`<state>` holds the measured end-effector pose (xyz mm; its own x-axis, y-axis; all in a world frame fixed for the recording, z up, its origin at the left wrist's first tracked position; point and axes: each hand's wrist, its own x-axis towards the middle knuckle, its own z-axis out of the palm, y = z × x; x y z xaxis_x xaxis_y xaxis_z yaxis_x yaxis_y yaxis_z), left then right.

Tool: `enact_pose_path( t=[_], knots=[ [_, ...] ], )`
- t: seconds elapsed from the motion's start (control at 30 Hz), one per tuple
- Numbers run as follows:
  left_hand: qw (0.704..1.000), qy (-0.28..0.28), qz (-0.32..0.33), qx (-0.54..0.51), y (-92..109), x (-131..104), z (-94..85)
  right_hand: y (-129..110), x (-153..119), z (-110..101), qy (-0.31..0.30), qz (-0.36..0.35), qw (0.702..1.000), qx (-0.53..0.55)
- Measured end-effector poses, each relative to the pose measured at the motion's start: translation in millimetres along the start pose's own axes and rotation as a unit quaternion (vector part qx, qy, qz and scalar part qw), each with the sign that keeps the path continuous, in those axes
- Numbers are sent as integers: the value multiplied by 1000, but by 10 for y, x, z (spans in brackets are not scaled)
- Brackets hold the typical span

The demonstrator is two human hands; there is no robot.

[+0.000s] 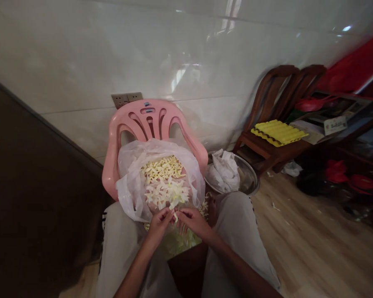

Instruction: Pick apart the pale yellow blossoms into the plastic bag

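White flower (175,216), pinched from both sides

The left hand (161,219) has thumb and finger closed on the flower; the right hand (191,219) pinches it from the other side, fingertips nearly meeting. The flower is just in front of a heap of blooms (166,193), with buds (161,169) behind, both in the open bag (131,182) on the pink chair (185,120). To the right, a metal basin (255,176) holds crumpled white plastic (225,171); yellow trays (278,130) rest on a wooden chair (261,148).
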<state>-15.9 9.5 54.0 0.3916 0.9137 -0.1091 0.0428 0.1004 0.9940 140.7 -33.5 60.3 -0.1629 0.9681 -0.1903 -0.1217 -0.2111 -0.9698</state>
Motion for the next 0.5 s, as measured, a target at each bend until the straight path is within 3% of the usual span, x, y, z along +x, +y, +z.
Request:
enact_pose_path(
  t=[0.3,0.5],
  knots=[
    [999,29,-23,-10,-66,18,1,94,6,-28,25,-26,996,-77],
    [999,35,-32,-11,-50,39,3,126,13,-57,66,-122,972,-190]
  ],
)
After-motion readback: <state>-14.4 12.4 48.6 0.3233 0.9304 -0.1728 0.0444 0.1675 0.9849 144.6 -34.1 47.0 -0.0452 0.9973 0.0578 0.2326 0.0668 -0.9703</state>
